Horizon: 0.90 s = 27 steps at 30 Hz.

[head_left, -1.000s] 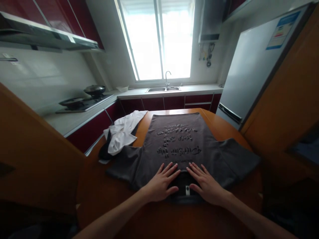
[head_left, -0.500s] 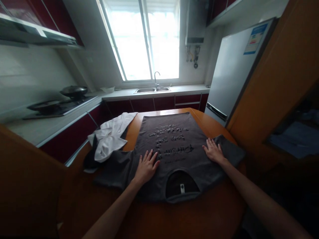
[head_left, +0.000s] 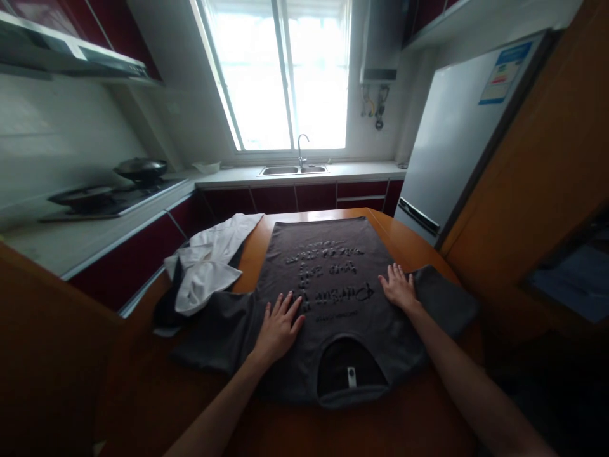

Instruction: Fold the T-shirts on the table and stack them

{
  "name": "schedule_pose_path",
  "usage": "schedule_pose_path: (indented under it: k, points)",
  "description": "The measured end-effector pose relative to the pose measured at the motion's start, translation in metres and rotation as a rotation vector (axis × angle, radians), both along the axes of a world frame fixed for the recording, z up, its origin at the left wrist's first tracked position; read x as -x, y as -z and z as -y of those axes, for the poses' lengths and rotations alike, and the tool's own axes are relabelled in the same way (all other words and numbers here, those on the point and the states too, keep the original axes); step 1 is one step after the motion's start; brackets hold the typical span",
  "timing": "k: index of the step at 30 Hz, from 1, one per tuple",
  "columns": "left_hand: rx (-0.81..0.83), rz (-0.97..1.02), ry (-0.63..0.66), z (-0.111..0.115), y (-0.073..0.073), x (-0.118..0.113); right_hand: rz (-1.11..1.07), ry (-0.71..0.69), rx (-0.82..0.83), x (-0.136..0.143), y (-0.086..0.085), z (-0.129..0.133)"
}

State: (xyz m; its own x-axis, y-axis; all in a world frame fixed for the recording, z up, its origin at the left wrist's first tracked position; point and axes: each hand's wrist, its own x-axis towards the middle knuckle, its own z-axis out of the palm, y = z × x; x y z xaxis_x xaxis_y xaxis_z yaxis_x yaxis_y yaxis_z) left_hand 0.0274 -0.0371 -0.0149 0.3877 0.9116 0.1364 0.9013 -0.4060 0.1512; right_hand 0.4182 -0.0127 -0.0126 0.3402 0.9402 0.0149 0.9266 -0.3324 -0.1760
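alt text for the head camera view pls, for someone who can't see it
Two bare hands, left and right, rest on a dark grey T-shirt spread on a wooden table, beside crumpled white cloth.

light: window [head_left: 316, 76] behind, blown out | glare: table [head_left: 309, 217] far edge, tiles [head_left: 42, 127] | room dim, near corners almost black | shirt [head_left: 342, 254] dark, lettering soft | edges stretched, fridge [head_left: 451, 127] leaning

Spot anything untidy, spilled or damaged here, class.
A white cloth lies crumpled at the left of the table, untidy beside the gray T-shirt spread flat under the left hand and right hand. No spill or damage shows.
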Motion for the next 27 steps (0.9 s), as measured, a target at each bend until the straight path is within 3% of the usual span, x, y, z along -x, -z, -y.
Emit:
schedule_pose_path:
  k: [5,12,27]
  points:
    - [0.019,0.018,0.002,0.001,0.0,0.0,-0.018,-0.094,-0.092,0.021,-0.005,0.015]
    - [0.06,0.011,-0.007,0.007,-0.006,-0.002,-0.012,-0.311,0.041,0.062,0.009,0.033]
    - [0.111,0.086,-0.005,0.012,-0.015,-0.004,-0.031,-0.3,-0.041,0.054,0.018,0.032]
